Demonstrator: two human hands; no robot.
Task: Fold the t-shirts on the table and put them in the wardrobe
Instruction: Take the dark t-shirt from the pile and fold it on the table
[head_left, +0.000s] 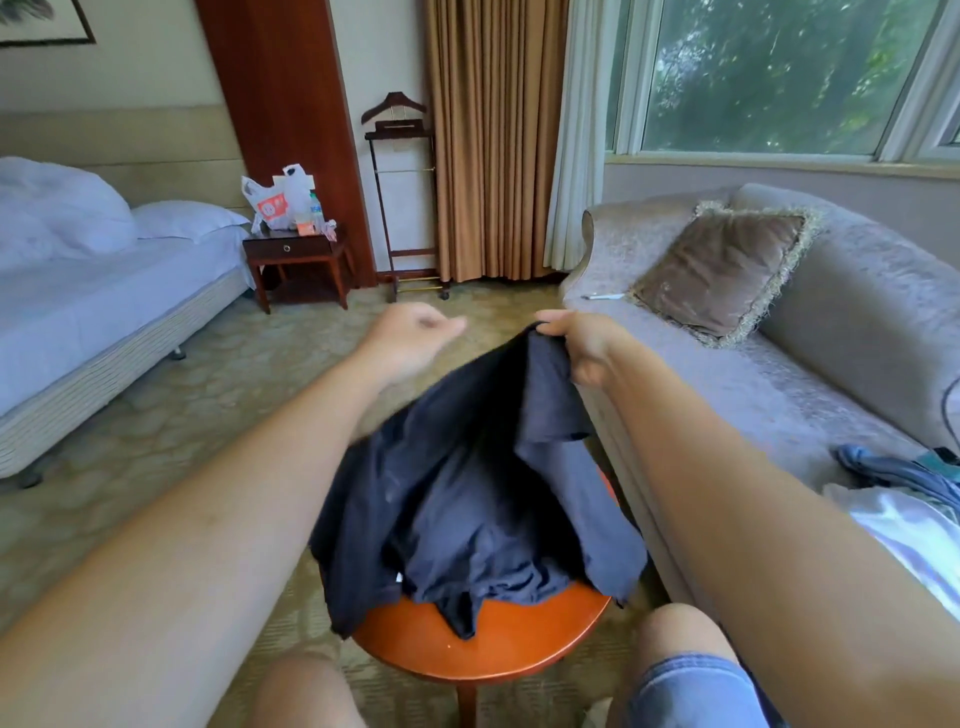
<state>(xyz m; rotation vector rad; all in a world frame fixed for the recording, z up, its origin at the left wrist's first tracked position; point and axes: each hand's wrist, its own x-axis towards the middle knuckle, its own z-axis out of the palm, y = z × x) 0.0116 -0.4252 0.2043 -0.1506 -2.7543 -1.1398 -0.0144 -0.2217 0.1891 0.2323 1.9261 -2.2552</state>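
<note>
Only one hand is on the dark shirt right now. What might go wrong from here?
1. The right hand alone grips the dark t-shirt by one edge, and the left hand holds nothing. The cloth hangs bunched and may fold crooked.
2. The shirt's lower part spills over the rim of the small round table, so a further lift or tug could drag it off onto the carpet.

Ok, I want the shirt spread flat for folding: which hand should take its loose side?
Left. The right hand pinches the shirt, holding one end up above the table; the left hand holds nothing and is level with it.
</note>
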